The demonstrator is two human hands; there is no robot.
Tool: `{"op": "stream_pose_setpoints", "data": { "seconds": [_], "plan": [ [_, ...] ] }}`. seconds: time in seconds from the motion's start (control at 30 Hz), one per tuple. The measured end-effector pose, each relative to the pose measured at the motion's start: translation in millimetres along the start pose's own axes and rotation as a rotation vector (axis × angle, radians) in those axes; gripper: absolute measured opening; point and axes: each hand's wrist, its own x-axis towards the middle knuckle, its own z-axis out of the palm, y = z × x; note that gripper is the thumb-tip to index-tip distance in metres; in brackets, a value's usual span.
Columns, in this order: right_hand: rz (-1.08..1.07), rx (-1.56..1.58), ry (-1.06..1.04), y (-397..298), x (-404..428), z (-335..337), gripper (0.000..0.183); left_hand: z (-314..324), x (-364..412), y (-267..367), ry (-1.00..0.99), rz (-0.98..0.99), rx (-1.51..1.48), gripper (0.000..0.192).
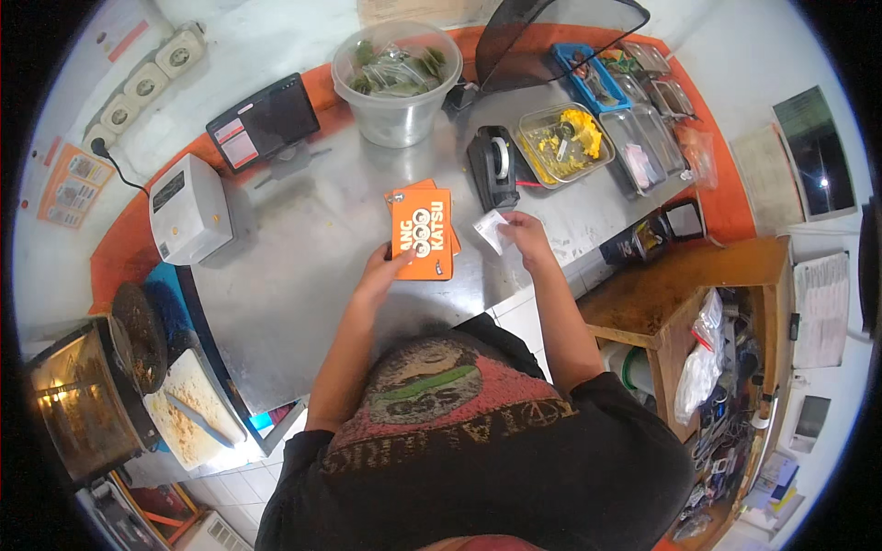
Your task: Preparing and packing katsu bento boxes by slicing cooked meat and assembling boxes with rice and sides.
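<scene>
My left hand (380, 271) grips the lower left edge of an orange cardboard box (435, 256) with white lettering. Behind it a second orange box (419, 184) shows at a slight turn. To the right, my right hand (526, 235) pinches a small slip of white paper (490, 231) beside the box, not touching it. Just beyond the paper, a black tape dispenser (493, 169) with a roll of tape stands on the steel table (303, 241).
A lidless plastic tub (396, 117) of bagged greens stands at the back, near a tablet (265, 124). A white label printer (191, 210) is at left. Right of the dispenser are a container with yellow food (566, 144) and a blue basket (590, 77). A knife (200, 419) lies on a cutting board (187, 441).
</scene>
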Motion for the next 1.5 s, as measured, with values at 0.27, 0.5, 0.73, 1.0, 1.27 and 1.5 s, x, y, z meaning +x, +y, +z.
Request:
{"op": "stream_pose_setpoints", "data": {
  "seconds": [0.27, 0.5, 0.73, 1.0, 1.27, 1.5],
  "plan": [
    [-0.325, 0.275, -0.077, -59.1, 0.6, 98.5, 0.022, -31.0, -36.7, -43.1, 0.105, 0.128, -0.425, 0.051],
    [-0.247, -0.376, 0.203, 26.5, 5.3, 122.9, 0.026, -16.5, -47.8, -18.5, 0.135, 0.224, -0.651, 0.052],
    [-0.263, -0.422, 0.160, 44.1, 0.9, 109.7, 0.018, 31.1, 2.4, -0.4, 0.175, 0.148, -0.446, 0.064],
    [-0.019, 0.038, 0.033, 14.9, 10.1, 75.7, 0.047, 49.3, 6.8, 16.4, 0.291, -0.007, 0.221, 0.075],
    [0.109, 0.336, -0.515, -9.4, 3.3, 119.7, 0.090, 17.6, 27.1, -47.9, 0.088, 0.131, -0.203, 0.058],
    [0.078, 0.151, -0.308, 6.3, -39.4, 129.2, 0.120, -3.7, -18.6, -72.4, -0.071, 0.103, -0.414, 0.051]
  ]
}}
